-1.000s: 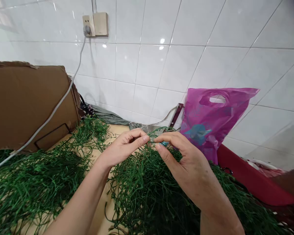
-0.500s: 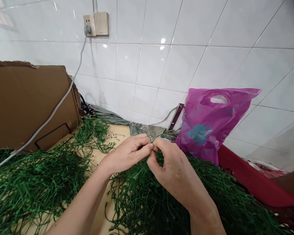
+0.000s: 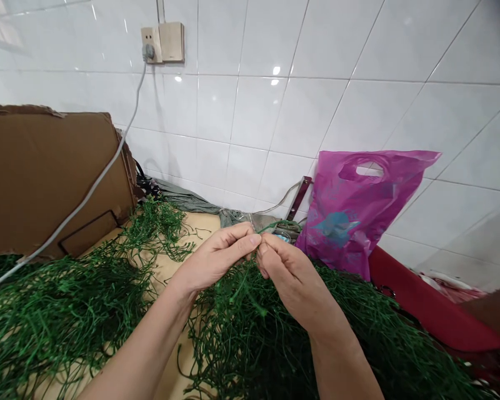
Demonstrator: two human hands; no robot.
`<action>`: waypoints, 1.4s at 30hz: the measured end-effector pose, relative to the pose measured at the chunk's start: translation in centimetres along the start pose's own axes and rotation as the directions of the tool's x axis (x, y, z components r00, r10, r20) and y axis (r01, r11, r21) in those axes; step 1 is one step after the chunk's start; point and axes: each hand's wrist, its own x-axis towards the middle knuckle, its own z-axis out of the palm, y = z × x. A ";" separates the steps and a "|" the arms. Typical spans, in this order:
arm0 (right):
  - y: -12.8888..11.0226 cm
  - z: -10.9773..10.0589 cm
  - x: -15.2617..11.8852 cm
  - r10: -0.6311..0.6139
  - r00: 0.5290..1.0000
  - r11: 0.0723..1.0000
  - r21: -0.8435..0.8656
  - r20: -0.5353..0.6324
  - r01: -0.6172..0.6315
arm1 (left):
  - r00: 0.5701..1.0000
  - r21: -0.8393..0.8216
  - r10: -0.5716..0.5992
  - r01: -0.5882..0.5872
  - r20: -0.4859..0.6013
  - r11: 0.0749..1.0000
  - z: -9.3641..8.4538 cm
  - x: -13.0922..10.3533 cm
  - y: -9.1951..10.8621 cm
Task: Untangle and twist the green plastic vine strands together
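Landmark: the purple bag (image 3: 383, 205), standing against the tiled wall (image 3: 250, 111). Left hand (image 3: 220, 253) and right hand (image 3: 294, 275) are both left of the bag, the right one nearer to it. Fingertips of the two hands meet, or very nearly so. Grip of each: narrow, thumb against fingers, pinching a thin green strand (image 3: 271, 226); the exact contact is hidden by the fingers. Strand lies left of the bag, its loose part showing just beyond the fingertips, towards the bag.

Large green heap (image 3: 254, 339): below the hands, in front of the bag and to its left. Second green heap (image 3: 79, 300): well left of the bag, on the tan tabletop (image 3: 206, 222). Cardboard box (image 3: 50, 178): far left of the bag, grey cable (image 3: 89, 194) crossing before it. Red object (image 3: 433, 311): just right of the bag's lower edge.
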 end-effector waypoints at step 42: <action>-0.7 -0.8 -0.1 0.101 0.981 0.993 -0.047 -0.167 -0.110 | 0.947 0.121 -0.004 0.046 -0.322 0.992 -0.9 0.5 -0.4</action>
